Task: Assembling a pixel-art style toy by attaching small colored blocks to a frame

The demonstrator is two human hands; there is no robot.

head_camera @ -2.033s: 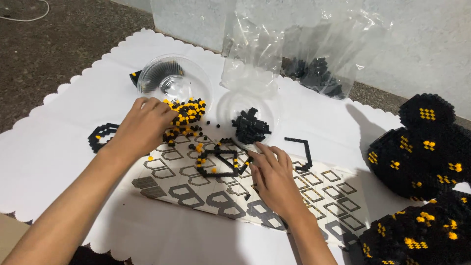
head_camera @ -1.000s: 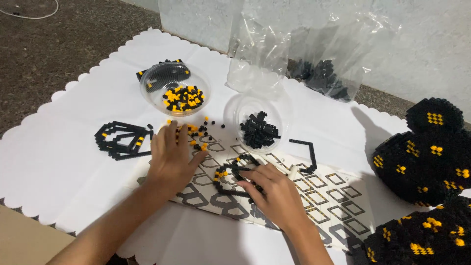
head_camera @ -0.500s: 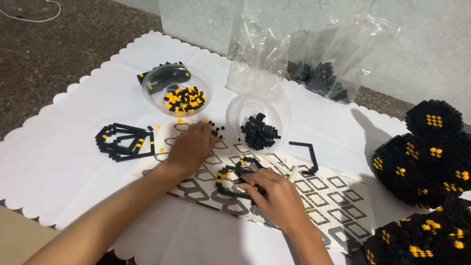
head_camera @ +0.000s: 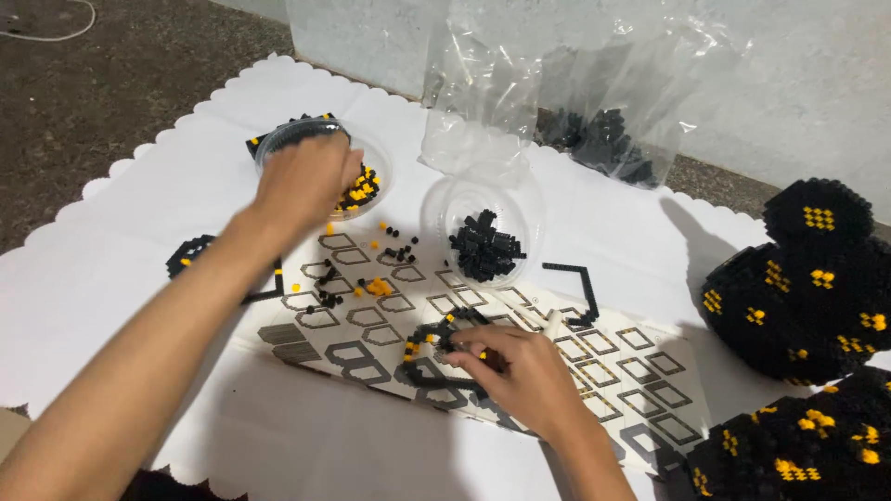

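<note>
On the white scalloped mat (head_camera: pixel 111 269), two hands work small black and yellow bricks.

Head view: the left hand (head_camera: pixel 306 181) reaches into the clear bowl of yellow bricks (head_camera: pixel 367 190), fingers hidden, grip unclear; the right hand (head_camera: pixel 520 371) pinches the black ring piece (head_camera: pixel 436 339) against the patterned instruction sheet (head_camera: pixel 594 362).

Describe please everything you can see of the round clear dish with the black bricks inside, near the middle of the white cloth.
The clear dish is a shallow, round bowl that looks like thin transparent plastic. It stands upright on the white cloth, just beyond the printed instruction sheet. A loose pile of small black bricks fills its middle. A crumpled clear plastic bag lies right behind it. Neither hand touches it: the left hand is over the other dish, the right hand is on the sheet.
</note>
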